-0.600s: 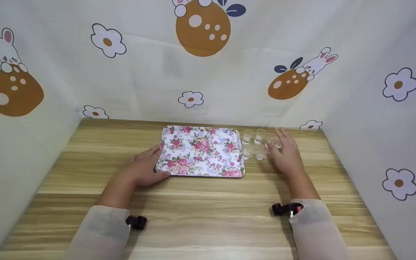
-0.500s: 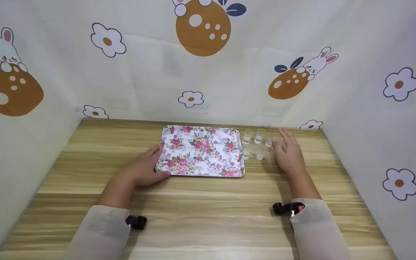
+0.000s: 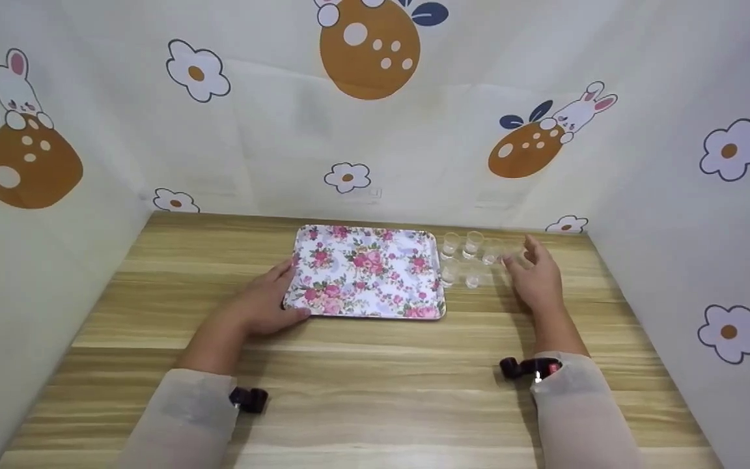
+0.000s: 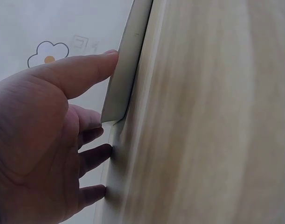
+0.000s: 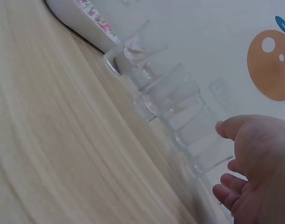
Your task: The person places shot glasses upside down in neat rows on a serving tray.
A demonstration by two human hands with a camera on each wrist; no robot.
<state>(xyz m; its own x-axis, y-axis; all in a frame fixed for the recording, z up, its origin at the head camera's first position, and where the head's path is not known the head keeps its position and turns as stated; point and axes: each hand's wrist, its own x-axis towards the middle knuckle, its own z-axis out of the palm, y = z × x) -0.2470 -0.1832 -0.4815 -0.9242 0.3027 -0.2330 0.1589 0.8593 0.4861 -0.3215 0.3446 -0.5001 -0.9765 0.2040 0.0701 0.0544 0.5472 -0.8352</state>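
Note:
The rectangular tray (image 3: pixel 365 270), white with pink roses, lies at the back middle of the wooden table. My left hand (image 3: pixel 264 303) rests at its near left corner, thumb on the front rim and fingers along the left side. In the left wrist view the thumb (image 4: pixel 93 70) touches the tray's pale rim (image 4: pixel 126 70). Several small clear glasses stand right of the tray, among them a back-row glass (image 3: pixel 472 244) and a front one (image 3: pixel 472 280). Beside the rightmost glass (image 5: pixel 203 140) is my right hand (image 3: pixel 538 277), its thumb tip close to the rim and its fingers spread.
A pale curtain (image 3: pixel 271 130) printed with rabbits, oranges and flowers encloses the table (image 3: pixel 375 391) at the back and both sides. The glasses stand close together near the tray's right edge. Each sleeve cuff has a black wrist camera (image 3: pixel 251 399).
My right hand has shifted rightward, and more of the right-hand glasses shows. My left hand has stayed at the tray's corner. The head view has shifted slightly.

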